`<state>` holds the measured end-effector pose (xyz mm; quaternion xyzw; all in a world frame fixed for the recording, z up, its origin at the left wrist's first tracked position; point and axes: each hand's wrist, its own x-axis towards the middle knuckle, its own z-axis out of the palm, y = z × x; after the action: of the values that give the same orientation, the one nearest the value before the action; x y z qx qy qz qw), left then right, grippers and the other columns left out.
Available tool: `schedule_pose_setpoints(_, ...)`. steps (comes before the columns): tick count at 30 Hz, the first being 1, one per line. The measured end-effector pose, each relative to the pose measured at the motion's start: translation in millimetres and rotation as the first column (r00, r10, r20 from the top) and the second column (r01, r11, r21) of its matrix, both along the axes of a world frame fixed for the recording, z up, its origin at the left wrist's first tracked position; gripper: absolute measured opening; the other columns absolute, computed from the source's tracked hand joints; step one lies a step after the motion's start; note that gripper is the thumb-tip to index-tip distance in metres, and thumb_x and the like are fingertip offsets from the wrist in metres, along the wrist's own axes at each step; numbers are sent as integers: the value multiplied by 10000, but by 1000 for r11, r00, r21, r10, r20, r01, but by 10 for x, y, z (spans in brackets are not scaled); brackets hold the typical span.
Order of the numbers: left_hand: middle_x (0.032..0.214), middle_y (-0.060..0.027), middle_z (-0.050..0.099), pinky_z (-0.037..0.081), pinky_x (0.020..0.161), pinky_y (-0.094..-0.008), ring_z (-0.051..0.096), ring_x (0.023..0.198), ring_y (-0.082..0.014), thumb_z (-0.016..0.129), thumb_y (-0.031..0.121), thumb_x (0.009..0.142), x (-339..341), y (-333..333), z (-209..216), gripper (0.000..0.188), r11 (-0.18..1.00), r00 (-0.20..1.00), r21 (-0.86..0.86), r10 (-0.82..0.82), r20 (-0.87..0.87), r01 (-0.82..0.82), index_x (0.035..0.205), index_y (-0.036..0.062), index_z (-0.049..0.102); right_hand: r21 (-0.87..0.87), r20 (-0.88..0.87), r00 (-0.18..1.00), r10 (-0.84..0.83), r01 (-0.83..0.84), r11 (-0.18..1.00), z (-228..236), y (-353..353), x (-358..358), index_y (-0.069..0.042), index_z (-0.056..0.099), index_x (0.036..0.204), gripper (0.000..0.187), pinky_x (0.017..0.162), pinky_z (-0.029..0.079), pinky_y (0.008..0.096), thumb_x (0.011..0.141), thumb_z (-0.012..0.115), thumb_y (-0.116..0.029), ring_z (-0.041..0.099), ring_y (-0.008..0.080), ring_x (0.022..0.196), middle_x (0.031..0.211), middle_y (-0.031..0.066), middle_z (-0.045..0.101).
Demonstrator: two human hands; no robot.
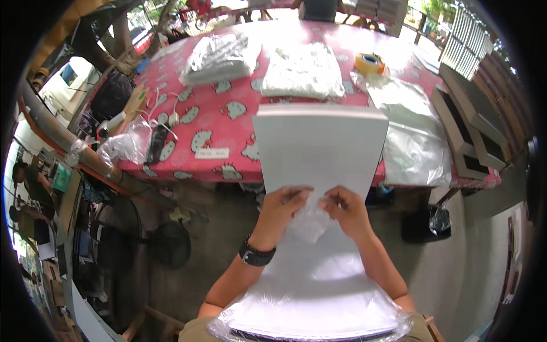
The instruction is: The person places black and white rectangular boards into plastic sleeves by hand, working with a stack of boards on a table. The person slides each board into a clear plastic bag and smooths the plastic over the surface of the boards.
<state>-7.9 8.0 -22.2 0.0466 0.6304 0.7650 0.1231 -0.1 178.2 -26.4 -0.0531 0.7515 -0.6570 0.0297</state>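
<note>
My left hand (280, 212), with a black watch (257, 252) on its wrist, is closed on a bunched piece of clear plastic film (310, 223). Beside it my right hand (348, 212) pinches the same film from the other side. Behind the hands a thick white board or stack of sheets (319, 148) stands tilted against the table's near edge. Across my lap lies a white flat piece in glossy clear plastic (319, 296), with a dark strip along its lower edge. Where the board and the lap piece meet is hidden by hands and film.
The table has a pink patterned cloth (213, 122). It bears stacks of clear plastic bags (302, 71), flat clear sheets (413, 137), a tape roll (369, 62) and a dark power strip (156, 143). Grey boxes (473, 119) line the right edge. A black bin (426, 223) stands below.
</note>
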Motion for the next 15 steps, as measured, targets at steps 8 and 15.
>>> schedule_pose_setpoints(8,623,32,490,341,494,-186,411,534,-38,545,331,824,33,-31,-170,295,926,990,374,3,139,-56,745,47,541,76,-105,994,28,-21,997,69,-61,11,9,536,788,143,462,362,215,842,507,-120,453,73,532,582,13,504)
schedule_pose_setpoints(15,583,21,483,355,476,-191,457,508,-42,577,292,802,-102,-475,-113,265,963,970,115,-242,-14,242,823,37,508,-908,-198,956,218,-262,327,201,220,-108,-21,469,845,233,434,363,209,905,370,-223,493,129,556,670,96,542)
